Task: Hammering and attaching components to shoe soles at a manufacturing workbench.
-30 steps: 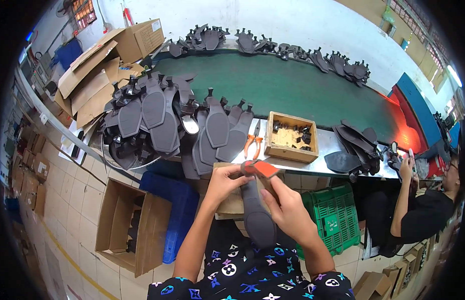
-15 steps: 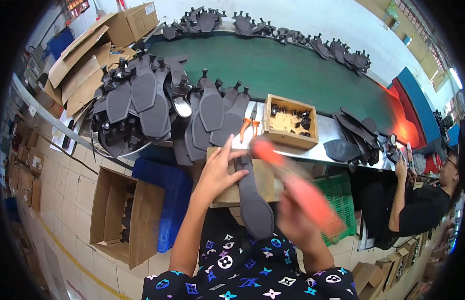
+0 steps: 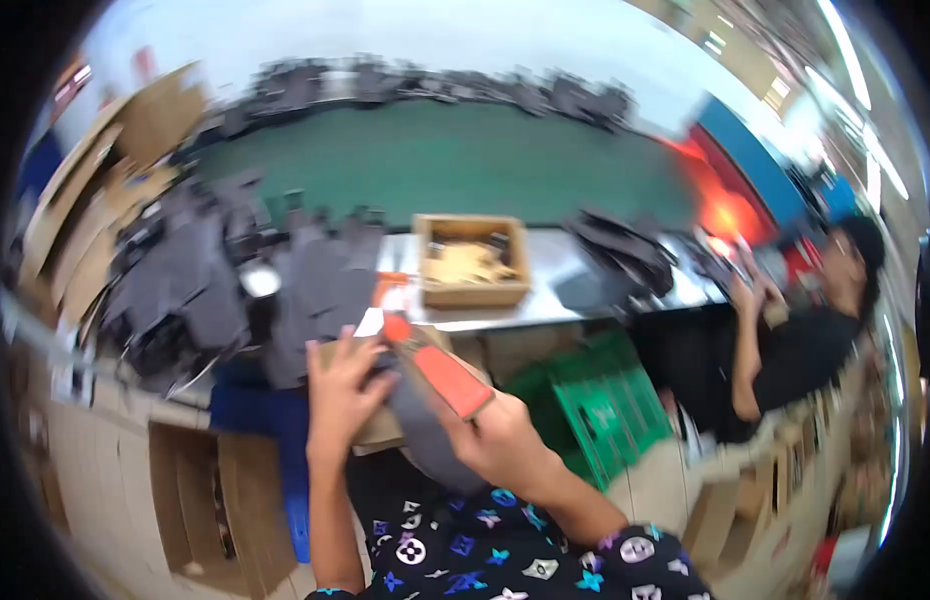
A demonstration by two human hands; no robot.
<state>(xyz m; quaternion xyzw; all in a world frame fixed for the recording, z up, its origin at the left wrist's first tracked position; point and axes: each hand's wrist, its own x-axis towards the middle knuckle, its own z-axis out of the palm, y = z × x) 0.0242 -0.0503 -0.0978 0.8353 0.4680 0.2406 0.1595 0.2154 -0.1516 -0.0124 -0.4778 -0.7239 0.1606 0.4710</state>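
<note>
Frame is motion-blurred, so treat details as rough. Far left: heap of dark grey soles (image 3: pixel 200 280) on the bench edge, open cardboard box (image 3: pixel 210 500) on the floor below. Left hand (image 3: pixel 343 395) lies flat, fingers spread and pressing down on the upper end of the grey sole (image 3: pixel 425 435) that sits on the small board at my lap; not gripping it, just pinning it. Right hand (image 3: pixel 497 440) is clenched around the orange tool (image 3: pixel 435 370), whose head sits just beside the left fingertips.

Risks, as I judge them: tool head that near the fingers could catch them; sole only pinned at one end, so it could swing under load.

Pose: both forearms come up from the lower edge, converging; right wrist angled inward. Wooden tray (image 3: pixel 472 262) behind, co-worker (image 3: pixel 795 340) far right.
</note>
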